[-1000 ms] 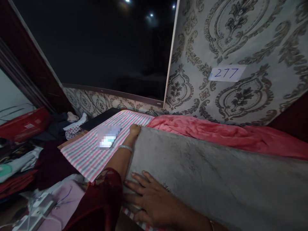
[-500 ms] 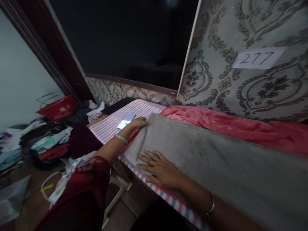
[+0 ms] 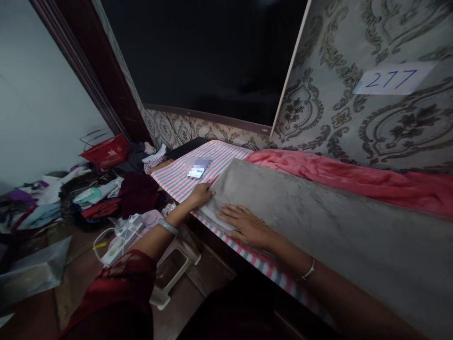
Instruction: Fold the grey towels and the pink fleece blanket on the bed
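Note:
A long grey folded blanket (image 3: 290,198) lies over a striped pink, white and grey cloth (image 3: 182,172) on the table. At its left end, near the front corner, my left hand (image 3: 201,195) has its fingers curled together on the edge; some fingertips are hidden. My right hand (image 3: 246,226) rests flat on the grey fabric close to the front edge, fingers stretched out. Behind the grey layer runs a rumpled pink-red blanket (image 3: 336,177).
A phone (image 3: 196,173) with a lit screen lies on the striped cloth. Heaped clothes (image 3: 95,198) and a red basket (image 3: 106,151) stand left. On the floor are a power strip (image 3: 129,231) and a pale plastic stool (image 3: 177,269). A large dark screen (image 3: 208,56) hangs behind.
My left hand has slid from the far left corner of the grey blanket toward the near corner. My right hand stays flat on it. The view has shifted slightly left.

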{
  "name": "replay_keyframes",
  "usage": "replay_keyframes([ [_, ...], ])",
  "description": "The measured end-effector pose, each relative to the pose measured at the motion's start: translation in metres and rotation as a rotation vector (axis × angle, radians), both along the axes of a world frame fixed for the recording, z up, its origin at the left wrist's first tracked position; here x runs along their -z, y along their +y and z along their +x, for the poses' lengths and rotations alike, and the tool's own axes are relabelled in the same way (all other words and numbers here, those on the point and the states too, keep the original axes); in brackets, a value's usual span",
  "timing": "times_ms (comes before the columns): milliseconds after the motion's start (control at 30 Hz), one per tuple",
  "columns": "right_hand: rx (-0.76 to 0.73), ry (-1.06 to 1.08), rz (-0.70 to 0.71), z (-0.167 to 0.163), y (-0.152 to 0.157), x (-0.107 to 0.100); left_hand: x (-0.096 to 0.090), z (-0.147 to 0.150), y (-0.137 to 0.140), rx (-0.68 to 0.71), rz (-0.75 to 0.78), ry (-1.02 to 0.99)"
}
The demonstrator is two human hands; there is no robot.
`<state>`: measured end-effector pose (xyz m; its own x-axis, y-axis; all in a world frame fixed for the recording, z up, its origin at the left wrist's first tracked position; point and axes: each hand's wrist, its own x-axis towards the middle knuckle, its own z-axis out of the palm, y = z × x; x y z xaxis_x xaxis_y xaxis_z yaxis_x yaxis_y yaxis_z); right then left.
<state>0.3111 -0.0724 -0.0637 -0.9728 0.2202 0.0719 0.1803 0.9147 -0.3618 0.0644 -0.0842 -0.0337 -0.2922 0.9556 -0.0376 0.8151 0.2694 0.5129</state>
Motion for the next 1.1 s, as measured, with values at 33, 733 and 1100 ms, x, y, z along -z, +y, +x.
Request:
replay_keyframes([
  [33,0.03,-0.002,-0.014,0.001,0.0,-0.002,0.0,0.001,-0.001,-0.012,-0.005,0.036],
  [733,0.181,-0.012,-0.085,0.033,-0.004,-0.033,-0.03,0.03,-0.007,0.08,0.056,0.449],
  [1100,0.272,-0.04,-0.003,0.072,-0.003,0.0,0.01,0.084,0.08,0.421,0.029,0.509],
])
